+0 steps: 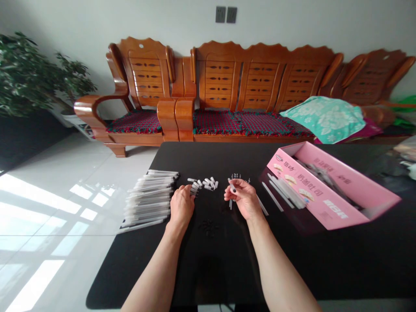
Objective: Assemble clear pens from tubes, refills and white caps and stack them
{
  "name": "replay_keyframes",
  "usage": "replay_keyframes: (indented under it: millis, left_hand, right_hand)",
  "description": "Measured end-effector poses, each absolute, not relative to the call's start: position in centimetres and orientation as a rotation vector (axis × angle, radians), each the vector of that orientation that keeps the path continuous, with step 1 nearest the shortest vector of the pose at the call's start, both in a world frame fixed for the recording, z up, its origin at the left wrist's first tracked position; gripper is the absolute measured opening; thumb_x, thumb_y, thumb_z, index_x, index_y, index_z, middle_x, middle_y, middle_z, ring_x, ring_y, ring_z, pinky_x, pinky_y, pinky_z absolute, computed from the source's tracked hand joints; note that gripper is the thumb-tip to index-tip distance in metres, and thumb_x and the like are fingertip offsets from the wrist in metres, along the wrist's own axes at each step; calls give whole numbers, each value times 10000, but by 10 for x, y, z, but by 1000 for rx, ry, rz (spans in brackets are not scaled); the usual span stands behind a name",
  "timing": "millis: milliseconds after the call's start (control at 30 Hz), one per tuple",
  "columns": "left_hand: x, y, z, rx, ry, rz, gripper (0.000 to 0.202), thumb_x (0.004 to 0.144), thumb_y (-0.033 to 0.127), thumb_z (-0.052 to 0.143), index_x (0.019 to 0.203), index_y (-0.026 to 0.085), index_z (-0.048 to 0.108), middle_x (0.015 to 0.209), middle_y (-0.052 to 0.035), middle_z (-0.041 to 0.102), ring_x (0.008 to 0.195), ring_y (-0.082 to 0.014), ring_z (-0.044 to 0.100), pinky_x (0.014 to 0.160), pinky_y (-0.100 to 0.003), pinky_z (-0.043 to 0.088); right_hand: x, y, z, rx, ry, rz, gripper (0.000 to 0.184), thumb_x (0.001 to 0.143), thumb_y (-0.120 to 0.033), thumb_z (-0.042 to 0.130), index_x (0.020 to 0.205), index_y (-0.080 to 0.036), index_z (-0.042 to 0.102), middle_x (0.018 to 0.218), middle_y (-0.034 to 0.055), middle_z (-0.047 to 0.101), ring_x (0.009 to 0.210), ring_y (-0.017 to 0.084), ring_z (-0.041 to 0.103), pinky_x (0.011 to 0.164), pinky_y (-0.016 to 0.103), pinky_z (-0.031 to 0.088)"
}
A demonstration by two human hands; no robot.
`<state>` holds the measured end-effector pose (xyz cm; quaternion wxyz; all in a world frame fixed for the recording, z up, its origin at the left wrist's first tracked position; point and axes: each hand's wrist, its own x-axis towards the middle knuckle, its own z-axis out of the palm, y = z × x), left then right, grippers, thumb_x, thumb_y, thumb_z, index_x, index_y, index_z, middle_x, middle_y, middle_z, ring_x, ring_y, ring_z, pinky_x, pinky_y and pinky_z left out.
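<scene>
My right hand (246, 200) is closed, its thumb and fingers pinching a slim pen barrel (232, 184) that stands tilted, with a dark end. Behind that hand several dark pen tips (235, 176) show in part. On the left, my left hand (182, 205) is closed with its fingertips at the edge of a pile of white pen caps (208, 183); what they pinch is hidden. Just left of it lies a thick row of whitish pens (147, 199) with dark ends. Small black pieces (209, 227) are heaped on the table between my forearms.
A pink cardboard box (325, 197) holding translucent pieces stands at the right of the black table (325, 260). Loose whitish tubes (286, 190) lie along its near side. Behind the table is a wooden sofa (217, 82) with a teal cloth (328, 117); a plant (29, 78) stands left.
</scene>
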<state>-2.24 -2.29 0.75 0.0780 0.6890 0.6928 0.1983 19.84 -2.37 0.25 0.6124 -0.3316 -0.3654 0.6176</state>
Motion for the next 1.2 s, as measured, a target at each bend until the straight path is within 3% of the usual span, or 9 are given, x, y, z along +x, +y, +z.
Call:
replay_keyframes:
  millis: [300, 433, 567, 733, 1200]
  left_hand:
    - [-23, -22, 12, 1932, 2020, 673, 215, 799, 206, 660, 1012, 228, 666, 902, -59, 718, 838, -231, 670, 712, -290, 446]
    - [-27, -17, 9, 1709, 1682, 953, 133, 769, 260, 685, 889, 209, 707, 778, -30, 704, 741, -193, 667, 685, -267, 460]
    - [-18, -17, 6, 1316, 1220, 1061, 249, 721, 338, 738, 887, 156, 699, 675, -17, 666, 615, -147, 623, 618, -238, 470]
    - [-2, -23, 9, 1238, 1063, 1060, 262, 661, 312, 793, 820, 122, 704, 667, -11, 644, 570, -96, 558, 559, -197, 434]
    - [12, -26, 6, 1160, 942, 1043, 352, 673, 381, 810, 836, 94, 689, 660, -21, 642, 585, -105, 579, 566, -209, 487]
  right_hand:
    - [198, -24, 4, -782, -827, 1385, 254, 802, -361, 731, 970, -200, 628, 665, 8, 711, 521, 167, 663, 459, 272, 554]
    - [200, -21, 2, -789, -802, 1330, 239, 819, -375, 705, 954, -185, 653, 554, -35, 628, 389, 110, 542, 343, 209, 439]
    - [202, -19, 1, -810, -734, 1270, 235, 786, -356, 731, 905, -157, 692, 499, -50, 573, 349, 75, 471, 302, 177, 359]
    - [201, -19, 1, -814, -687, 1246, 201, 775, -347, 743, 804, -159, 679, 516, -17, 625, 385, 108, 541, 317, 204, 433]
    - [193, -21, 0, -907, -775, 1257, 254, 753, -353, 766, 850, -149, 649, 595, 19, 700, 428, 153, 630, 348, 234, 516]
